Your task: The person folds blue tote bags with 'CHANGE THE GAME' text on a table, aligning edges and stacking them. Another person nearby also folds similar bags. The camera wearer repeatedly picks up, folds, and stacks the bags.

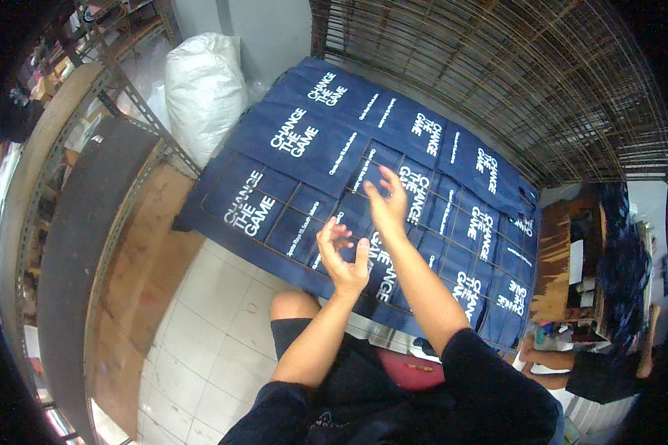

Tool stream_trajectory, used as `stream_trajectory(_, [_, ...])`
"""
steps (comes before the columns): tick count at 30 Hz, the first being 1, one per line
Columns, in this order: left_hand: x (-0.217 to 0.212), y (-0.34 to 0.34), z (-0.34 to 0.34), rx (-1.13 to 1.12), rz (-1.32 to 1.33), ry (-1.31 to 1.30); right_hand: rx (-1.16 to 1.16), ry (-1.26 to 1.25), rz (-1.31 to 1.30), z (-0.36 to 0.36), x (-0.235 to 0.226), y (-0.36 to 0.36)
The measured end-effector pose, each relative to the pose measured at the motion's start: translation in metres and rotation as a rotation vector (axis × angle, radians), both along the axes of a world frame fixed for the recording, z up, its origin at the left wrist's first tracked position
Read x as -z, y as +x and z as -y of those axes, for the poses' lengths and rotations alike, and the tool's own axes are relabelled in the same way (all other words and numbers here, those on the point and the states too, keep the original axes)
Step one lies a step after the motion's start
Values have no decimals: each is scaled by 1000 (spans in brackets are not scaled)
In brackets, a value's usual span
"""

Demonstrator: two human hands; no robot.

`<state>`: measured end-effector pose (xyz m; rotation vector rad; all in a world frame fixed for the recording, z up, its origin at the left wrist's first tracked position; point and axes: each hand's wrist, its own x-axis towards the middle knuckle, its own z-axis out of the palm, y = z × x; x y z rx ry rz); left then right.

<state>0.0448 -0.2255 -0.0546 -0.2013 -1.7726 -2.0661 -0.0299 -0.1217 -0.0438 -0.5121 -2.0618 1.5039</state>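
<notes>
Navy fabric pieces (pixel 315 159) with white printed lettering lie in rows and partly overlap on a wide, flat wire rack in front of me. Thin wires cross over the nearer pieces. My left hand (pixel 343 261) hovers above the near edge of the fabric, palm turned inward, fingers curved and apart, thumb raised. Further forward and slightly right is my right hand (pixel 389 204), also above the fabric, with its fingers spread. Neither hand holds anything that I can see. Whether either touches the cloth is hard to tell.
Raised wire rack frames (pixel 490 67) stand behind the fabric. A stuffed white sack (pixel 204 89) is at the back left, beside a metal-framed shelf (pixel 145 237). Pale floor tiles (pixel 208 326) show below. At right are a wooden unit (pixel 557 274) and another person's bare limb (pixel 545 360).
</notes>
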Motion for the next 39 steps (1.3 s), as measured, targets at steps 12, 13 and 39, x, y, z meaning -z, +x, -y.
stream_trajectory(12, [-6,20,-1,33,-42,-42,464,-147,-79,-166,-27,274])
stream_trajectory(13, [-10,24,-5,47,-48,-46,519,-126,-89,-176,-35,292])
stream_trajectory(39, [32,269,-35,1305,257,-1100,693,-683,-957,-552,-249,564])
